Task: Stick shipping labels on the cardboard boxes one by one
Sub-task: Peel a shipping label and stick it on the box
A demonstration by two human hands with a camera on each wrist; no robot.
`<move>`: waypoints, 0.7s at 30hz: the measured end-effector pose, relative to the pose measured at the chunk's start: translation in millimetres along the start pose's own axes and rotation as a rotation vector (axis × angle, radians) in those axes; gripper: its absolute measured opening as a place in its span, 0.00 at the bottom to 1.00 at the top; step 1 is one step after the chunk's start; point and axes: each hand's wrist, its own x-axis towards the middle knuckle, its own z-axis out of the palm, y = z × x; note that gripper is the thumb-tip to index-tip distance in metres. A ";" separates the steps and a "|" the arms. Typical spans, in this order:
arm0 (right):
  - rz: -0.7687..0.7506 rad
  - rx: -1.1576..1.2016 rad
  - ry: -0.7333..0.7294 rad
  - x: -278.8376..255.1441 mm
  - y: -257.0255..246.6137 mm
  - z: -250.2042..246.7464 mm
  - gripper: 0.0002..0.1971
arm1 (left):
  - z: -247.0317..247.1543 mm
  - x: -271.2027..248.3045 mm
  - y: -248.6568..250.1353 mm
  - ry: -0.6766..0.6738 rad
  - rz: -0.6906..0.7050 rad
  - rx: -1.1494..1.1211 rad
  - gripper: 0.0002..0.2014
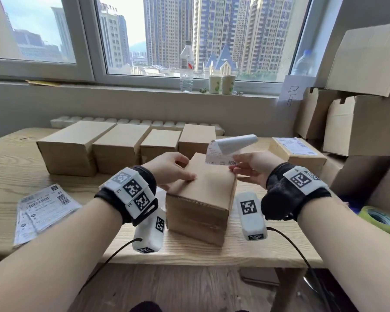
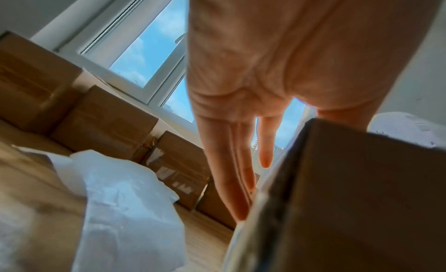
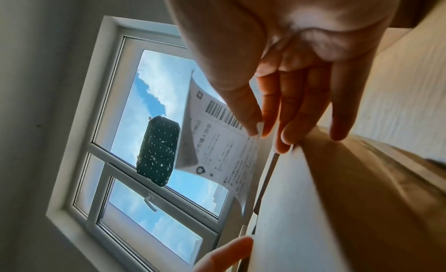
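Observation:
A plain cardboard box (image 1: 203, 194) stands at the table's middle front, turned a little askew. My left hand (image 1: 176, 167) steadies it at the far left corner: the thumb lies on the top and the straight fingers (image 2: 241, 190) run down the box's left side (image 2: 350, 199). My right hand (image 1: 233, 162) pinches a white shipping label (image 1: 225, 152) between thumb and forefinger. The label hangs above the box's far right corner, print towards me, with its upper part curled back. In the right wrist view the label (image 3: 217, 142) shows its barcode, pinched by the right hand (image 3: 259, 129).
Several plain boxes (image 1: 119, 147) line the back of the wooden table (image 1: 14, 167). A labelled box (image 1: 297, 152) sits at the right, a pile of label sheets (image 1: 43, 208) at the left. Crumpled white backing paper (image 2: 120, 199) lies left of the box. Big cartons (image 1: 365, 122) and a tape roll (image 1: 378, 219) fill the right side.

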 end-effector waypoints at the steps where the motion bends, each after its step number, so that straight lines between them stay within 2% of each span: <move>1: -0.008 -0.015 0.008 1.0 -3.1 1.3 0.04 | 1.9 0.9 1.9 -0.003 0.002 -0.018 0.28; 3: -0.024 -0.045 0.027 2.1 -8.6 2.6 0.05 | 5.8 2.8 5.7 -0.017 0.003 -0.039 0.31; 5: -0.038 -0.084 0.046 2.3 -13.0 2.6 0.05 | 7.6 6.2 7.1 0.040 0.052 0.016 0.31; 8: -0.056 -0.119 0.051 0.4 -18.0 -0.7 0.05 | 4.3 10.5 11.0 0.208 0.174 0.028 0.26; 11: -0.040 -0.140 -0.015 -6.1 -19.6 -2.5 0.05 | 1.3 10.4 18.5 0.233 0.227 -0.104 0.17; 14: -0.030 -0.176 -0.078 -15.5 -18.3 -1.7 0.05 | -0.1 6.6 20.9 0.186 0.235 -0.115 0.08; 19: -0.080 -0.389 -0.122 -26.7 -13.3 -2.2 0.05 | -6.6 -5.0 15.5 -0.021 0.137 -0.007 0.07; 21: -0.092 -0.466 -0.119 -29.1 -10.6 0.8 0.08 | -6.1 -7.3 12.1 -0.048 0.121 0.029 0.07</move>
